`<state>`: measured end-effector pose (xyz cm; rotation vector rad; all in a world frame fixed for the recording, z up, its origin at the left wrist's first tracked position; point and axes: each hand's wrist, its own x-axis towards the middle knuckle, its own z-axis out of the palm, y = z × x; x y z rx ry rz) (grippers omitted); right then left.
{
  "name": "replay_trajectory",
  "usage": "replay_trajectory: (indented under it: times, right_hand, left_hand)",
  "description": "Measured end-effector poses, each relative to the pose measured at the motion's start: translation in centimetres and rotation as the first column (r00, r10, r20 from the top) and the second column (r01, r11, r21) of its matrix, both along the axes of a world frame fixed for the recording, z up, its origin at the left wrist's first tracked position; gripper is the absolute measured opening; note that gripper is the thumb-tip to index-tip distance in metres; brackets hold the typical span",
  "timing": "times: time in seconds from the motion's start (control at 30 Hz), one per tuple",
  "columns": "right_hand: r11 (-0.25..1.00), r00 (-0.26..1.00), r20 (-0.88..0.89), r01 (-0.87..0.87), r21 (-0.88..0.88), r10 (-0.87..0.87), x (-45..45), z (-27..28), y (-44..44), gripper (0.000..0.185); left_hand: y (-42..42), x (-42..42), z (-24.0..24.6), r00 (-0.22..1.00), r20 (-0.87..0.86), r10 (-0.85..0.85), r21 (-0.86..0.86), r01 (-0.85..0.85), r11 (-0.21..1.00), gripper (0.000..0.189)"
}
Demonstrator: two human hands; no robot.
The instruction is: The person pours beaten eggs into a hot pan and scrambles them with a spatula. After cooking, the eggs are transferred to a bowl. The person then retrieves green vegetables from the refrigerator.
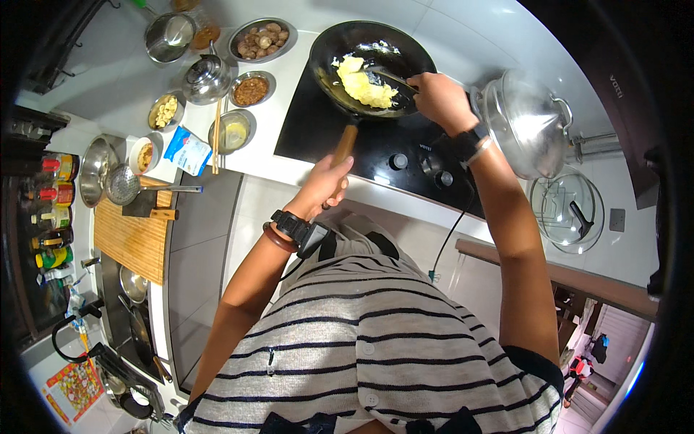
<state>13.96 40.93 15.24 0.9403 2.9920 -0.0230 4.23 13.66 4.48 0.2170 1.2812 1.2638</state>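
Note:
My left hand (326,186) is closed around the wooden handle (345,144) of a dark wok (324,51), which sits over the black cooktop (303,130). Yellow cooked egg (360,84) lies in a curved mass inside the wok, with small pale bits on the wall around it. My right hand (442,100) reaches over the wok's right rim and grips a spatula (393,78); its far end is at the egg, and its handle is mostly hidden by my fingers.
A steaming metal pot (526,125) stands right of the cooktop, near a glass lid (566,209). Leftward are a bowl with liquid residue (235,133), chopsticks (217,135), a kettle (206,78), a plate of brown pieces (263,40), and a cleaver (142,206) on a wooden board (130,238).

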Motion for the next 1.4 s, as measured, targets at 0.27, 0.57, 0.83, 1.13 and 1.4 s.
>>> replay_trajectory:
  times: [0.27,0.57,0.83,1.13,1.4]
  right_hand:
    - [0.991,0.990,-0.056,0.124,-0.042,-0.126,-3.8,-0.7,2.4,0.035]
    - [0.970,0.991,-0.111,-0.096,-0.224,0.072,-1.6,-0.1,3.5,0.038]
    - [0.988,0.985,-0.136,0.089,-0.126,-0.106,-4.6,-1.9,0.8,0.033]
    - [0.999,0.999,-0.047,-0.006,-0.035,0.005,-3.9,0.5,1.3,0.038]
    - [0.976,0.995,0.029,-0.104,0.193,0.100,-1.9,1.2,3.1,0.028]
  left_hand:
    - [0.0,0.2,-0.2,1.000,0.006,0.008,0.003,-0.008,1.000,0.028]
    - [0.1,0.0,0.0,0.999,-0.021,-0.040,-0.020,0.039,0.999,0.028]
    - [0.1,0.0,0.3,0.998,-0.036,-0.057,-0.033,0.056,0.998,0.026]
    - [0.1,0.1,0.1,0.998,-0.040,-0.043,-0.010,0.043,0.999,0.027]
    - [0.1,0.5,0.0,0.999,-0.034,-0.023,-0.021,0.023,1.000,0.029]
